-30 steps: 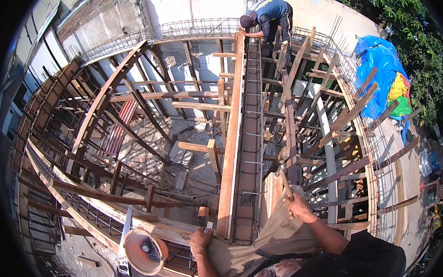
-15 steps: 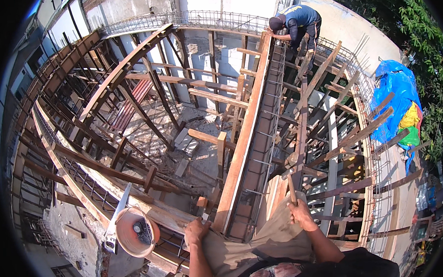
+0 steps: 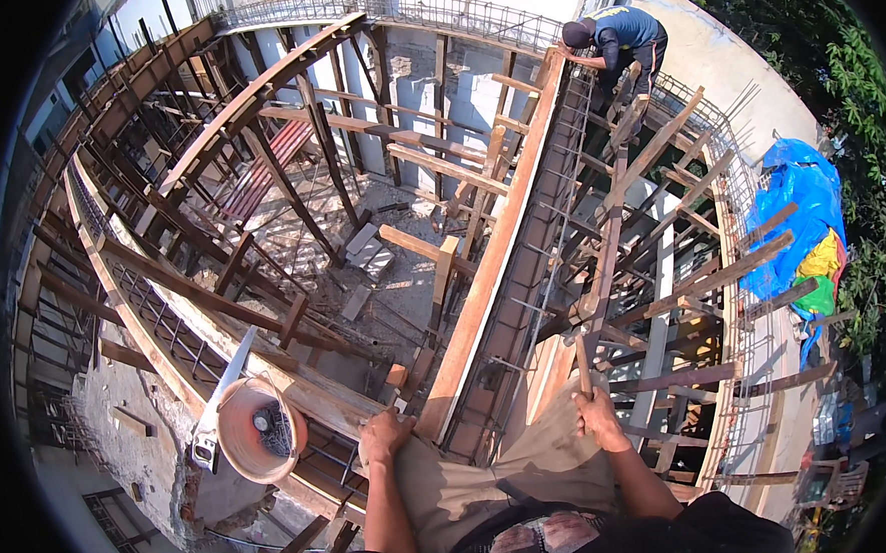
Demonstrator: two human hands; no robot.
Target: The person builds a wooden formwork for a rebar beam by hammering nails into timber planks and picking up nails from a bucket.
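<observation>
My right hand (image 3: 599,419) is closed round the wooden handle of a hammer (image 3: 584,367), held upright beside my right knee. The hammer's head is hard to make out against the timber behind it. My left hand (image 3: 384,437) rests with curled fingers beside my left knee, at the near end of a long formwork plank (image 3: 496,284); what it grips, if anything, I cannot make out. Along the plank's right side runs a trough with a steel rebar cage (image 3: 525,302). To the left stand an orange bucket (image 3: 239,437) with nails inside and a handsaw (image 3: 230,383) leaning against it.
A co-worker (image 3: 623,42) bends over the plank's far end, hands on it. Timber props and braces (image 3: 648,176) cross the openings on both sides. Left of me curves another rebar-filled form (image 3: 155,317). A blue tarp (image 3: 795,208) hangs at the right edge.
The view has tilted slightly, shifting the far scene to the right. My right hand still holds the hammer upright, and my left hand stays beside the plank. The co-worker remains bent over.
</observation>
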